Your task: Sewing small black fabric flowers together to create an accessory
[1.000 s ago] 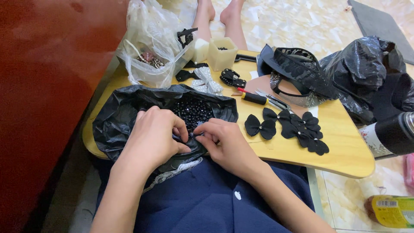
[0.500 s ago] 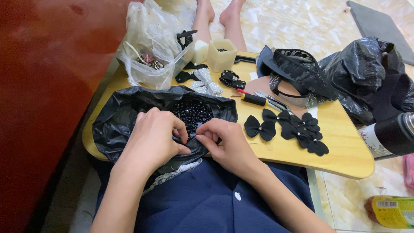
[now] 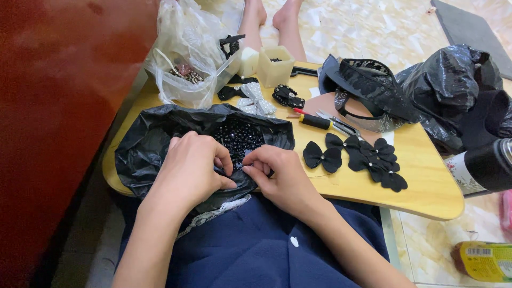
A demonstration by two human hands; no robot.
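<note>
Black plastic bag [image 3: 144, 149] at table's [image 3: 426, 176] near edge holds black beads [image 3: 239, 140]. Left hand [image 3: 189, 170] and right hand [image 3: 277, 173] pinch beads inside it; black bows [image 3: 357, 157] crowd the right

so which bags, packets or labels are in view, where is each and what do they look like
black plastic bag: on the table under both hands, open, holding black beads
clear plastic bag: table's far left, crumpled
large black bag: far right
bottle label: right edge, white
yellow packet: floor, bottom right
</note>
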